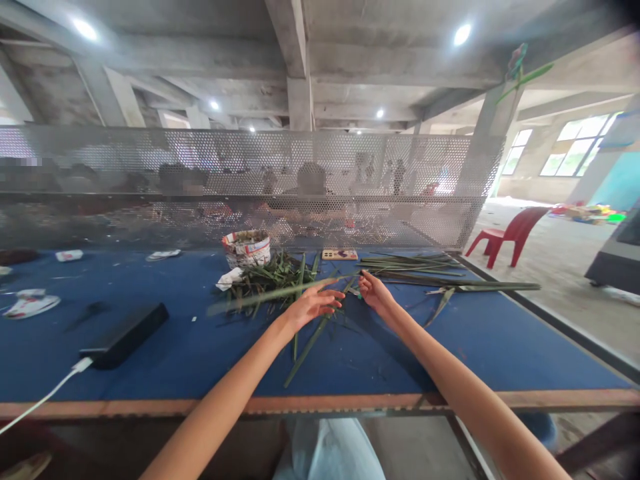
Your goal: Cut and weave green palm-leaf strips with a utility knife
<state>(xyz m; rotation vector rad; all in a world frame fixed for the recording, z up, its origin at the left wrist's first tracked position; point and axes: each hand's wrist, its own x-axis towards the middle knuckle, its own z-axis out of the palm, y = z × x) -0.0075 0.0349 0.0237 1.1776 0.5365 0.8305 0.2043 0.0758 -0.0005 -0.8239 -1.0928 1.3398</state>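
A long green leaf strip [270,295] stretches sideways above the table, its left end blurred. Its right end is pinched in the fingertips of my right hand [376,293]. My left hand [313,307] is open beneath and against the strip, its fingers spread. Below and behind my left hand lies a pile of cut green leaf pieces [277,270], with a loose strip [307,350] reaching toward me. A small object near my right fingertips is too blurred to name. More long leaf strips [410,265] lie to the right of my right hand.
A patterned tub [247,249] stands behind the pile, beside a phone-like object [340,255]. At left are a black box [125,337] with a white cable [45,403] and white scraps. A perforated metal screen [240,180] lines the table's back. A red chair [510,233] stands beyond.
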